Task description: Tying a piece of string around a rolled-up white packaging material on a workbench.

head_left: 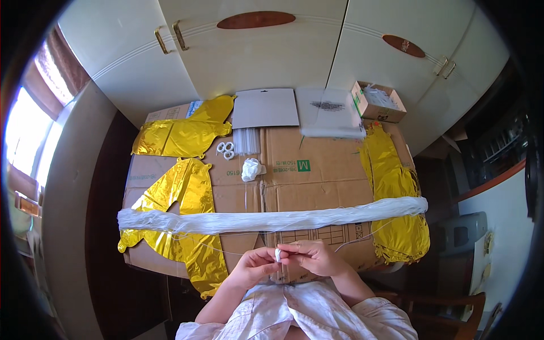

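My left hand (253, 267) and my right hand (318, 258) meet at the near edge of the cardboard. Pinched between their fingertips is a small white roll (277, 255), partly covered by the fingers. A thin white string shows on either side of the hands. Just beyond them, a long bundle of white string (283, 220) stretches across the cardboard from left to right. Several small white rolls (225, 148) lie farther off, beside a bunch of clear thin sticks (246, 141). A crumpled white wad (253, 169) rests nearer.
Flattened cardboard (311, 195) covers the table. Gold foil balloons lie at far left (181, 136), near left (195, 226) and in a stack at right (399, 226). At the back are a white card (265, 109), clear plastic bags (328, 116) and a small box (391, 113), below white cabinets (255, 56).
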